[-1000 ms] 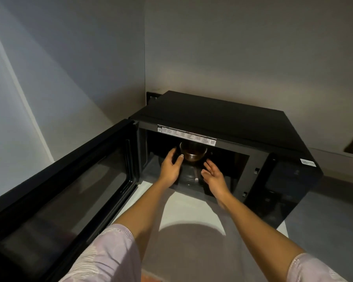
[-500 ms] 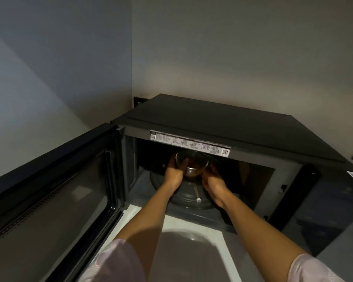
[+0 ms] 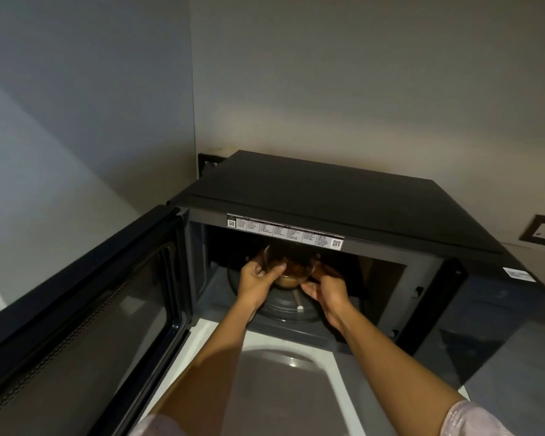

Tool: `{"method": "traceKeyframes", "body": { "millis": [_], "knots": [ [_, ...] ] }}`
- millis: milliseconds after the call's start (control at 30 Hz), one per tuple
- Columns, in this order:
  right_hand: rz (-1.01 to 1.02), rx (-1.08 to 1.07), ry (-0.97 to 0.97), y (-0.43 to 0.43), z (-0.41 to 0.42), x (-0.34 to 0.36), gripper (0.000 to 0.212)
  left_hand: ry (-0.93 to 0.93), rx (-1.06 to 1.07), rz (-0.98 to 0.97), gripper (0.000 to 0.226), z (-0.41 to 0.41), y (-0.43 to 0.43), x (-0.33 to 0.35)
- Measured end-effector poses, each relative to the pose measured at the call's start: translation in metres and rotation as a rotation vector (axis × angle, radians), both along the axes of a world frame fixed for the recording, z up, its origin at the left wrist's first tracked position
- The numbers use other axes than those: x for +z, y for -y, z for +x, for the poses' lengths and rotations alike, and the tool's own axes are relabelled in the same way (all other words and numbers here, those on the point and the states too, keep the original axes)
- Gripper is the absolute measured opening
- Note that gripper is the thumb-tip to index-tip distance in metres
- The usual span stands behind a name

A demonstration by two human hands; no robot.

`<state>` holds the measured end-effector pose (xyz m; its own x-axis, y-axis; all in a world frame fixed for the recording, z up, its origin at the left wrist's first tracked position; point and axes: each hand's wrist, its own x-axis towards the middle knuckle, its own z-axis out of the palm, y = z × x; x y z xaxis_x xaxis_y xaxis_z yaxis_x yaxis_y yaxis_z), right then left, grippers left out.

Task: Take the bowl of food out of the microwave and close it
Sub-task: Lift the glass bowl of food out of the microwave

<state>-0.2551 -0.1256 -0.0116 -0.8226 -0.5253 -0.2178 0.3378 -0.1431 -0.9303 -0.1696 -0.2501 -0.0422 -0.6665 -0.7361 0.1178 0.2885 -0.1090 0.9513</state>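
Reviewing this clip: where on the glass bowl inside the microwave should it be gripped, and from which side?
Grip the bowl by its opposite side walls under the rim, coming in through the front opening. It is round and handleless, and the low cavity roof blocks a top grasp. The left hand and right hand already flank it.

Clear bowl (image 3: 291, 268) of brown food, inside open black microwave (image 3: 343, 209)
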Motion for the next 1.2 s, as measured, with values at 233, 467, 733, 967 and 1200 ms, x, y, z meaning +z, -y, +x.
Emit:
{"method": "traceKeyframes", "body": {
  "millis": [233,467,733,967,1200],
  "knots": [
    [0.09,-0.031,-0.065,-0.042,0.045,0.018,0.019,-0.061,-0.06,0.043,0.049,0.06,-0.049,0.023],
    [0.143,-0.053,-0.099,-0.099,0.092,0.014,0.01,-0.02,-0.054,0.114,0.052,0.124,-0.114,0.029],
    [0.198,-0.151,-0.028,-0.181,0.118,-0.018,0.009,0.1,-0.061,0.007,0.05,0.154,-0.189,0.01],
    [0.269,-0.217,-0.084,-0.27,0.109,-0.033,0.007,0.18,-0.215,0.09,0.071,0.129,-0.257,-0.002],
    [0.281,-0.377,-0.054,-0.361,0.092,-0.029,0.007,0.256,-0.413,0.027,0.069,0.086,-0.328,-0.009]
  ]
}}
